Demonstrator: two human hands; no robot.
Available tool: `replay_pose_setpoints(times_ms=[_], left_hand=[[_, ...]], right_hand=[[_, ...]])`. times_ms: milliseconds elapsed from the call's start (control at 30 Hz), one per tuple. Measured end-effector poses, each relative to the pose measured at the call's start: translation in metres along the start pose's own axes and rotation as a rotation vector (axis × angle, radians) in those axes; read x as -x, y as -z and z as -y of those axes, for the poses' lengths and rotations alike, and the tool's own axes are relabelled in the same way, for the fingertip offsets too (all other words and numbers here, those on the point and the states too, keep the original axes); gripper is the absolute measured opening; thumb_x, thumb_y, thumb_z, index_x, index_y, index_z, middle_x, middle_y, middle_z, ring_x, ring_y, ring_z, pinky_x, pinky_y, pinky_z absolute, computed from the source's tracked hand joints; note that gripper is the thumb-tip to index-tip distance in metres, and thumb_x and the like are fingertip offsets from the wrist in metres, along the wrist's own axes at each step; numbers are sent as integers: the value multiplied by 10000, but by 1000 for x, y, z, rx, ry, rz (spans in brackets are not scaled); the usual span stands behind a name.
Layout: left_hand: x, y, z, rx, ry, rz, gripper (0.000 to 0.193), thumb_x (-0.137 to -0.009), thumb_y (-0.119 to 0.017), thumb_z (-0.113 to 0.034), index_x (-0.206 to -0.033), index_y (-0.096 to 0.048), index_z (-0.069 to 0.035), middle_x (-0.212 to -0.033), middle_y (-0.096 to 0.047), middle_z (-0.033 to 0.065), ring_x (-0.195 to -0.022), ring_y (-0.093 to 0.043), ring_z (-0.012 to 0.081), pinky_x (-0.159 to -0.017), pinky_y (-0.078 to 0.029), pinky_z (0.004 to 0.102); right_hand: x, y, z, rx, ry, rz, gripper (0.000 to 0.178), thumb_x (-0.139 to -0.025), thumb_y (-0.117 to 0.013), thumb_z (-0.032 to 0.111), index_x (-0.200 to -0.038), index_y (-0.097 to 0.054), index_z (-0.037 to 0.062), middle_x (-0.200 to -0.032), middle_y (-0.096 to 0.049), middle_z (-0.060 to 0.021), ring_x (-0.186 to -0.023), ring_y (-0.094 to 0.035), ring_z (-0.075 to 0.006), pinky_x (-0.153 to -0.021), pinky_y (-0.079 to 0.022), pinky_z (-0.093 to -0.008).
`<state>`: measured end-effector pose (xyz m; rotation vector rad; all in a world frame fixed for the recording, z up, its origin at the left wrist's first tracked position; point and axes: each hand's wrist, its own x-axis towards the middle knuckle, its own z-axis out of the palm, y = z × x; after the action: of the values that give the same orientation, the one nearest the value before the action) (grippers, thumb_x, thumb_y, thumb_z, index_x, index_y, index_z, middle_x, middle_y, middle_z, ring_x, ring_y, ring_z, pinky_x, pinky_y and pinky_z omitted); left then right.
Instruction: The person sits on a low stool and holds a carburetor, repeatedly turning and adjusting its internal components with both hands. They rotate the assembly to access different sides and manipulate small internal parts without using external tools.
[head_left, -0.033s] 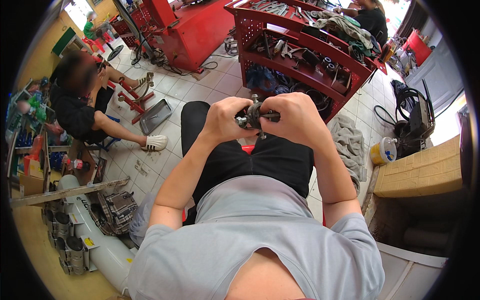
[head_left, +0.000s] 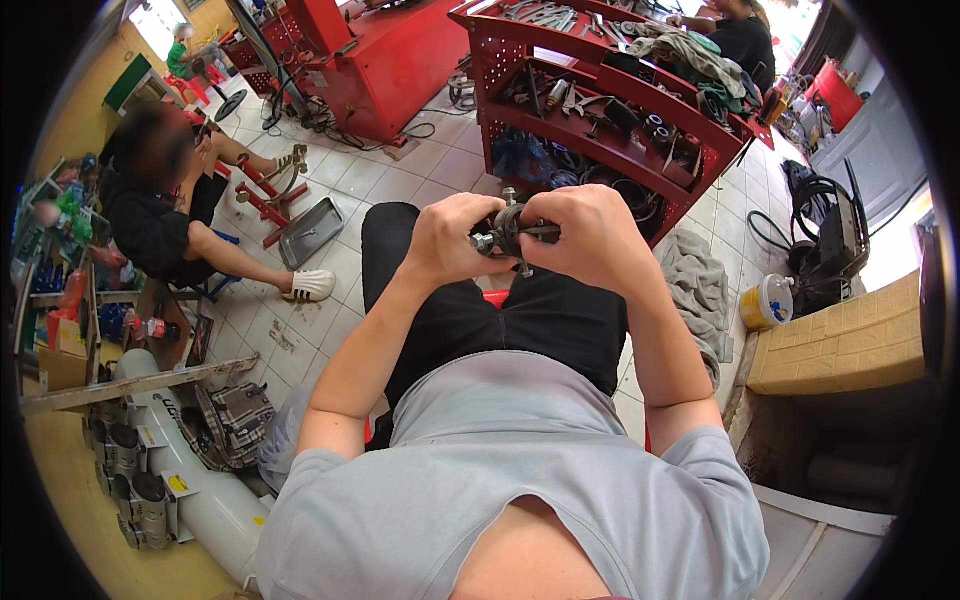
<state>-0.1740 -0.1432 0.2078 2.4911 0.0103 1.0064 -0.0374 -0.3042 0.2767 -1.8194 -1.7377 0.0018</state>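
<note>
metal part (head_left: pixel 508 222) | dark, compact | silvery bolt ends (head_left: pixel 482 243) jutting out

Grey short-sleeved shirt (head_left: pixel 490 430) — black trousers (head_left: pixel 450 325)

Dark grey metal part (head_left: pixel 509 232), twelve o'clock; red tool cart (head_left: pixel 498 105), one; yellow brick-patterned ledge (head_left: pixel 840 350), three; grey-black plaid bag (head_left: pixel 238 425), eight.

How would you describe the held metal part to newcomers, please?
From the red tool cart, look down toward the black trousers. There, left hand and right hand hold the metal part; unlike the cart's tools, it's gripped, with bolt-like ends.
</note>
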Motion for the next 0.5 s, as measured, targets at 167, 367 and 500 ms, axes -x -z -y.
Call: replay_pose_setpoints(times_ms=[167,367,500], left_hand=[[1,-3,1,-57,-23,-76,494,-508,-873,-223,-934,-684,-58,-857,-704,101,-790,-687,290,-704,-555,371],[2,-5,2,-140,-66,-146,520,-509,-883,-223,-951,-672,-51,-849,-695,88,-785,-680,282,-690,-550,373],[2,-6,2,-141,-74,-155,516,-512,-886,-219,-950,-670,-52,-837,-685,81,-760,-667,279,-673,-538,377]], right_hand=[[-1,-2,1,-44,-55,-40,219,-688,-672,246,-788,-732,60,-696,-670,-131,-664,-659,-324,-630,-522,-400],[-2,-4,-1,-74,-85,-56,199,-684,-680,224,-781,-725,56,-691,-674,-129,-666,-663,-323,-635,-526,-393],[-1,0,1,-97,-107,-33,204,-699,-684,227,-799,-721,53,-704,-681,-132,-684,-672,-320,-644,-529,-389]])
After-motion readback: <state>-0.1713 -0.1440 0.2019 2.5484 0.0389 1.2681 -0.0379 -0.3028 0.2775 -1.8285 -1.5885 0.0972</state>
